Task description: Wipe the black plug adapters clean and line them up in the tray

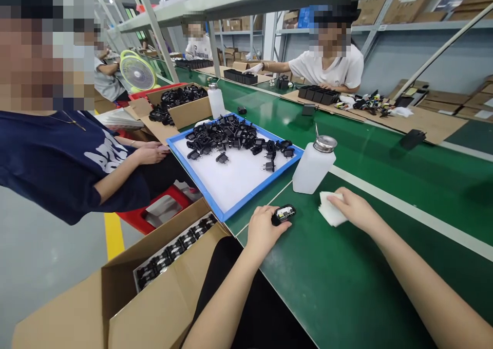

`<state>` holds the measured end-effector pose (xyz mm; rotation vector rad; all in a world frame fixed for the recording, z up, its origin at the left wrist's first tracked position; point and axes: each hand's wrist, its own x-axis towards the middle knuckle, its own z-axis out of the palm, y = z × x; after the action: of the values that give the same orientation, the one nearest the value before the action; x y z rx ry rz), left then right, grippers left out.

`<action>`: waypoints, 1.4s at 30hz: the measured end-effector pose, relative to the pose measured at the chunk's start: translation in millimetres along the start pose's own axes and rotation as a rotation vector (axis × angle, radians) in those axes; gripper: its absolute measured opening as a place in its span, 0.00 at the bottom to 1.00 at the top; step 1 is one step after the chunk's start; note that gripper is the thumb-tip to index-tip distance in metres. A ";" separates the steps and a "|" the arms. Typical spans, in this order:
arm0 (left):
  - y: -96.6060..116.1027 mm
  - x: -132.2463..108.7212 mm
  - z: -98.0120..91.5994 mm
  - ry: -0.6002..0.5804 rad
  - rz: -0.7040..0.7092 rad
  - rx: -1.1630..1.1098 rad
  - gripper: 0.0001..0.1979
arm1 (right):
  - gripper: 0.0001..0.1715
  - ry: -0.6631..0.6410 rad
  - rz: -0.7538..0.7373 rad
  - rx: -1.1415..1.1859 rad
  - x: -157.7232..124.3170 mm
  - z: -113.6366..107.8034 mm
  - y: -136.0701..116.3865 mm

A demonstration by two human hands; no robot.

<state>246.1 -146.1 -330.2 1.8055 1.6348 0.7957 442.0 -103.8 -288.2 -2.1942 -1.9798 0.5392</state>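
My left hand [262, 232] grips a small black power adapter [284, 214] just above the green bench, its lit side showing white and yellowish parts. To the right, my right hand [352, 207] pinches a folded white cloth [331, 209] at the bench surface. Between and behind my hands stands a white plastic dispenser bottle [313, 169] with a metal top. Further left, a blue-rimmed tray [246, 199] with a white bottom bears a heap of black plug adapters [227, 133], some lying loose near its right side.
An open carton [165, 292] with rows of black adapters sits by my left leg. Behind the tray are a second bottle [216, 101] and a box of black parts [192, 112]. A co-worker [57, 159] sits at left; another [327, 63] works across the bench beside black bins [319, 95].
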 end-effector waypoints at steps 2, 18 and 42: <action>-2.9 0.0 -0.8 0.002 0.020 -0.017 0.15 | 0.14 0.136 -0.064 0.065 -5.8 6.3 -15.9; -5.6 -1.0 -1.9 -0.031 0.093 0.006 0.15 | 0.17 0.373 -0.941 0.186 -39.0 60.2 -15.2; 19.9 -42.8 -14.9 -0.683 -0.437 -1.531 0.17 | 0.15 -0.034 -0.462 0.618 -66.9 -13.6 -65.8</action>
<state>244.8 -190.2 -307.7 0.4521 0.4993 0.7228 380.6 -159.4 -242.1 -1.3271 -1.9004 0.9515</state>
